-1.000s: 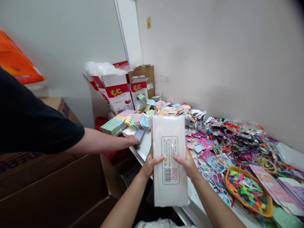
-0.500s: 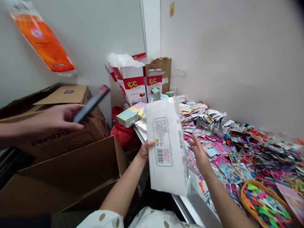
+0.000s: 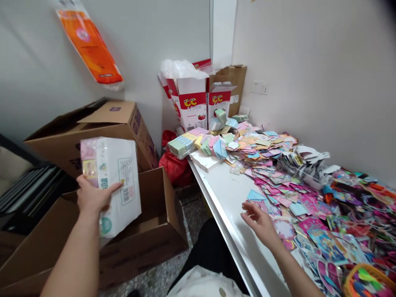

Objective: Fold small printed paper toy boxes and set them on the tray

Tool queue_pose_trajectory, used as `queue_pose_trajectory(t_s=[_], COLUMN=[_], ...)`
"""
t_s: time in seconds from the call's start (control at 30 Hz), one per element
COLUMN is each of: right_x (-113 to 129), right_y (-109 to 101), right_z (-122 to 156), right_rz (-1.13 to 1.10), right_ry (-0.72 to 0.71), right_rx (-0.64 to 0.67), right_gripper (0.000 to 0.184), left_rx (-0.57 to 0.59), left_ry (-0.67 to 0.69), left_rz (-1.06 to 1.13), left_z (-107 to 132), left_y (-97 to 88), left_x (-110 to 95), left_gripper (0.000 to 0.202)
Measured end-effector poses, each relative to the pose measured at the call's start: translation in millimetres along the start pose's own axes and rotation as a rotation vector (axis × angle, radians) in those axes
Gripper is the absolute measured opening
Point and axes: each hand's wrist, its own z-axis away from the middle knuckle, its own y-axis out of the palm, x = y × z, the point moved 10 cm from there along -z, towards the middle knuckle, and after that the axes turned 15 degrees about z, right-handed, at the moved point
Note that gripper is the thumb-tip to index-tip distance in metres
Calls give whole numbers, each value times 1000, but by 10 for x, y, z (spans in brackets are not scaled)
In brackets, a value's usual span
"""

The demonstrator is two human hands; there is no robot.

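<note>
Pale grey and white walls [image 3: 309,62] meet at the far corner beyond your white counter [image 3: 222,185]. Your left hand [image 3: 93,197] grips a white rectangular package in clear plastic [image 3: 122,181], its fingers [image 3: 83,183] on the pink-and-yellow side and the thumb across the face that carries a green-bordered barcode label. You have the package at the left, tilted a little, above an open-topped brown cardboard box [image 3: 142,251]; you cannot tell whether its lower end dips below the rim.

Your right hand [image 3: 258,225] is over the counter with its fingers spread and slightly curled, just beside piled colourful paper cards [image 3: 266,150]. Further right you have a tangled heap of multicoloured pieces [image 3: 368,202], with a yellow-orange basket [image 3: 347,279] near its front edge.

At the counter's far end sit plastic-wrapped pastel packs [image 3: 185,142], in front of red-and-white cartons [image 3: 192,109]. Left of the counter you see a shiny red bag [image 3: 175,167], then a larger brown carton [image 3: 123,111] behind the package. Above that, an orange packet in clear plastic [image 3: 93,47] hangs against the grey wall.
</note>
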Motion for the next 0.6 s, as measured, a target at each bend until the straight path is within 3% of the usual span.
queue_pose_trajectory(t_s=[0.1,0.17,0.23,0.3,0.37,0.47,0.53,0.6], right_x=[557,1017,1387,1558,1550,1391,1288,1184], right_y=[587,1183,1853,2464,2937,3344,3405,3335], right_z=[-110,-101,-6,74,60,-37,-102,-122], right_rz=[158,292,437,595,734,867,908,930], right_ry=[-200,-438,-701,-888,-944,-902,-846,-783], right_rx=[134,263,403,508,579,657,648,611], right_gripper=[24,25,41,57,64,52,30,21], left_rx=[13,119,199,263,330,465,549,585], left_ry=[-253,-252,-219,-177,-105,106,238,285], left_rz=[-259,-310,-392,-505,-606,-709,-760,-808], left_z=[23,55,90,121,146,217,290,328], left_y=[-66,71,208,329,447,655,767,799], left_x=[485,608,672,702,684,569,521,553], left_gripper=[105,104,102,100,99,99,102,103])
